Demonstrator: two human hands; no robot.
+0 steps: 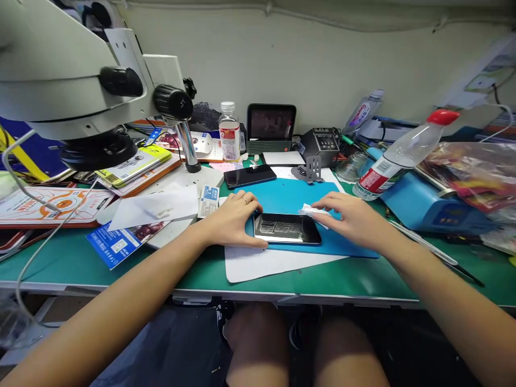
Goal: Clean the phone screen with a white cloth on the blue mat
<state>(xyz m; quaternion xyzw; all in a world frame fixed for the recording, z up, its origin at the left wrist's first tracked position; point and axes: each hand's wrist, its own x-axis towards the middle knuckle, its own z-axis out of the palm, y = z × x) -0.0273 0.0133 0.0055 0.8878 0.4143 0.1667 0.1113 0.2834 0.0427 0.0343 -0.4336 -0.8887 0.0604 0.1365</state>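
A black smartphone (287, 229) lies screen up on a blue mat (300, 189), with a grid-like reflection on its glass. My left hand (234, 219) grips the left end of the phone, its thumb along the near edge and its fingers at the far edge. Beyond the phone's right end, my right hand (350, 217) pinches a crumpled white wipe (312, 210) between thumb and fingers. Under the mat's near side a white sheet (262, 263) sticks out. Another dark phone (250, 176) lies farther back.
A microscope (100, 97) overhangs the left side. Bottles stand at the back, one clear bottle with a red cap (403, 153) tilting at the right by a blue device (435, 199). Tweezers (427, 247) lie right. A small screen (271, 123) stands against the wall.
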